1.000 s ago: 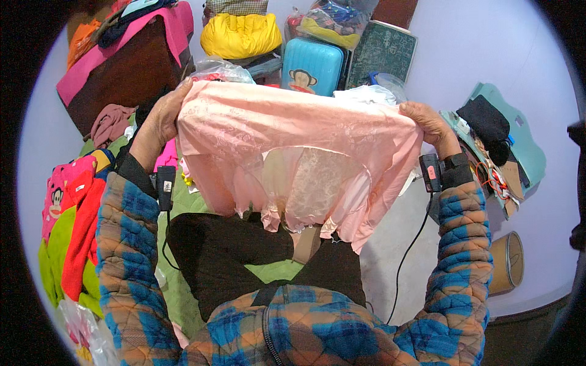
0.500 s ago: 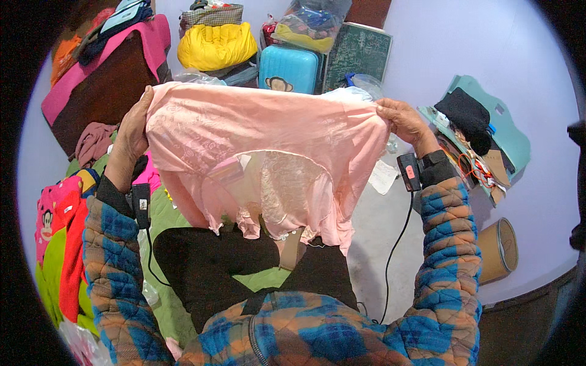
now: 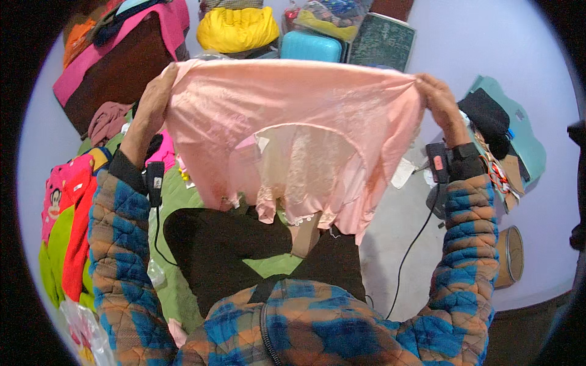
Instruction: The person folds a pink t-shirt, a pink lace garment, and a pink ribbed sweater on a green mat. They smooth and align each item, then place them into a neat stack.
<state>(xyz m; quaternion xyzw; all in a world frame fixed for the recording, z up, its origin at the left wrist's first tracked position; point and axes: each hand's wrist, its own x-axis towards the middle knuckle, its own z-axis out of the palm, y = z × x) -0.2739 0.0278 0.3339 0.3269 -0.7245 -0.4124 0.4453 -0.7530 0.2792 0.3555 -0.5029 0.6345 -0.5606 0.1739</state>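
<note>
Head view: the person's left grip [image 3: 156, 99] is closed on the upper left corner of a pale pink garment [image 3: 293, 91]; the right grip [image 3: 441, 102] is likewise closed, on the upper right corner. Garment hangs spread between both, top edge taut, curved opening below it, frilled lower edge over black trousers [image 3: 223, 253]. Beyond the top edge: yellow bundle [image 3: 237, 29], light-blue suitcase [image 3: 311, 47], dark green board [image 3: 383, 41]. Far left: red cloth [image 3: 77, 241]. Far right: tan cylindrical bin [image 3: 508, 255]
</note>
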